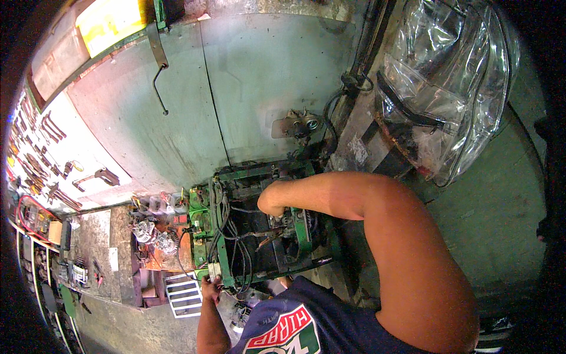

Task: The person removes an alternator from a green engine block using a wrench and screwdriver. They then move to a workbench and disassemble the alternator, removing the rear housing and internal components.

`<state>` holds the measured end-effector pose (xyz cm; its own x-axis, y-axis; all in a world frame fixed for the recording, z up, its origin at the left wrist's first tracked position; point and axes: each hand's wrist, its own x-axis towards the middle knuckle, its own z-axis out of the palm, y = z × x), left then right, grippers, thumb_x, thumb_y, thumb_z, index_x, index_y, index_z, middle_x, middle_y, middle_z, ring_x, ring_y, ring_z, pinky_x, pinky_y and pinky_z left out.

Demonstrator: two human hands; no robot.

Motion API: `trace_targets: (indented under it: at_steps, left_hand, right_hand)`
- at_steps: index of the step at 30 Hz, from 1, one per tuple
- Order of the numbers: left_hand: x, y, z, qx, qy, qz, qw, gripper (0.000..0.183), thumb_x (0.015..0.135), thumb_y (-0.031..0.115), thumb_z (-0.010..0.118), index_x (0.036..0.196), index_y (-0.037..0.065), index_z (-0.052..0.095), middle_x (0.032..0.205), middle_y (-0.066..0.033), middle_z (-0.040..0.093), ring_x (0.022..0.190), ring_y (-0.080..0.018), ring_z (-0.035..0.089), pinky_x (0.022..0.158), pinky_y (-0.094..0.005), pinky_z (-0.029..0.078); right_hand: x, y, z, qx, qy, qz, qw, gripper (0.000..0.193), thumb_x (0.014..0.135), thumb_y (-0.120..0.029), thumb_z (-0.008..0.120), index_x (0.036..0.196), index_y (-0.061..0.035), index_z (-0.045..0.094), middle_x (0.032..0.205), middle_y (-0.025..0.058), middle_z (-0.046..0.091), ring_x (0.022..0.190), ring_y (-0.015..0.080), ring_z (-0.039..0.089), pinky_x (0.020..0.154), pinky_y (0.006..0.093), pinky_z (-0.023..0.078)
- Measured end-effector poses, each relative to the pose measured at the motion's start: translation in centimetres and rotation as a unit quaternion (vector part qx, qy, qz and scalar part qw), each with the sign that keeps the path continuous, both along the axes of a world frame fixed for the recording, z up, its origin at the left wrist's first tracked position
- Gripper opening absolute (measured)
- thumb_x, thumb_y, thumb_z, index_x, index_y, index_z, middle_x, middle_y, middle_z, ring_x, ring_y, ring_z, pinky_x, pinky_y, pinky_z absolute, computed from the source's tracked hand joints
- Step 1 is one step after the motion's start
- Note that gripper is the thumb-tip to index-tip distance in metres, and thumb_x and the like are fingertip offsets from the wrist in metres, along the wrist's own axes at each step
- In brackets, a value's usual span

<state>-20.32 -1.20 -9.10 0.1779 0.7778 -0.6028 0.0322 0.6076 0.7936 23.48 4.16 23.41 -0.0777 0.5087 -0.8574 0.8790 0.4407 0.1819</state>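
A green metal test-bench frame with dark cables stands in front of me. My right arm reaches over it from the right, and my right hand is down inside the frame beside metal machine parts. Its fingers are hidden behind the wrist. At the frame's near left corner, my left hand has its fingers curled against a small pale box. Next to the frame, two silver alternators sit on an orange-brown surface.
Green-topped batteries line the frame's left side. Beyond stands a grey-green metal panel with a hooked rod. Hand tools hang on a white board at left. Clear plastic sheeting lies at far right. A white slatted rack is near my left arm.
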Motion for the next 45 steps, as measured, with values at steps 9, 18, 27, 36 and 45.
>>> trace_targets:
  at_steps: [9, 18, 27, 36, 45]
  left_hand:
    - [-0.5, 0.3, -0.6, 0.015, 0.012, -0.038, 0.999, 0.054, 0.095, 0.017, 0.087, 0.134, 0.005, 0.051, 0.104, -0.0106, 0.073, 0.079, -0.0206, 0.067, 0.062, -0.0367, 0.054]
    - [-0.6, 0.9, -1.2, -0.021, -0.001, -0.038, 0.999, 0.076, 0.098, 0.015, 0.083, 0.161, 0.020, 0.040, 0.119, -0.0105, 0.073, 0.085, -0.0236, 0.069, 0.066, -0.0382, 0.058]
    - [-0.4, 0.8, -0.2, -0.053, 0.013, -0.038, 0.998, 0.085, 0.098, 0.019, 0.084, 0.167, 0.021, 0.034, 0.117, -0.0110, 0.073, 0.080, -0.0233, 0.068, 0.064, -0.0375, 0.057]
    - [-0.4, 0.6, -1.0, -0.011, 0.020, -0.041, 0.999, 0.068, 0.095, 0.019, 0.088, 0.147, 0.013, 0.043, 0.104, -0.0101, 0.071, 0.077, -0.0213, 0.066, 0.060, -0.0373, 0.054]
    - [-0.9, 0.5, -2.3, 0.050, 0.030, -0.051, 0.997, 0.058, 0.096, 0.020, 0.087, 0.138, 0.010, 0.048, 0.106, -0.0108, 0.072, 0.079, -0.0210, 0.067, 0.060, -0.0383, 0.054]
  right_hand:
    - [0.0, -0.7, 1.6, 0.023, 0.040, 0.018, 0.999, 0.039, 0.081, -0.027, 0.087, 0.116, -0.0105, 0.084, 0.125, 0.0120, 0.079, 0.109, 0.0399, 0.074, 0.084, 0.0603, 0.062]
    - [-0.5, -1.0, 3.6, -0.010, 0.040, 0.023, 0.999, 0.035, 0.088, -0.020, 0.080, 0.118, -0.0020, 0.081, 0.125, 0.0181, 0.078, 0.109, 0.0426, 0.074, 0.082, 0.0618, 0.060]
    - [-1.0, -1.3, 4.7, -0.005, 0.027, 0.020, 0.999, 0.038, 0.090, -0.023, 0.081, 0.122, -0.0016, 0.080, 0.128, 0.0181, 0.077, 0.111, 0.0426, 0.073, 0.084, 0.0605, 0.060]
    - [-1.1, -1.0, 4.5, -0.015, 0.021, 0.037, 0.999, 0.042, 0.091, -0.024, 0.081, 0.126, -0.0011, 0.079, 0.131, 0.0183, 0.077, 0.113, 0.0428, 0.073, 0.090, 0.0603, 0.059]
    - [-0.8, -1.0, 3.9, -0.009, 0.031, 0.019, 0.999, 0.041, 0.091, -0.025, 0.082, 0.123, -0.0004, 0.080, 0.127, 0.0187, 0.078, 0.112, 0.0432, 0.074, 0.090, 0.0623, 0.058]
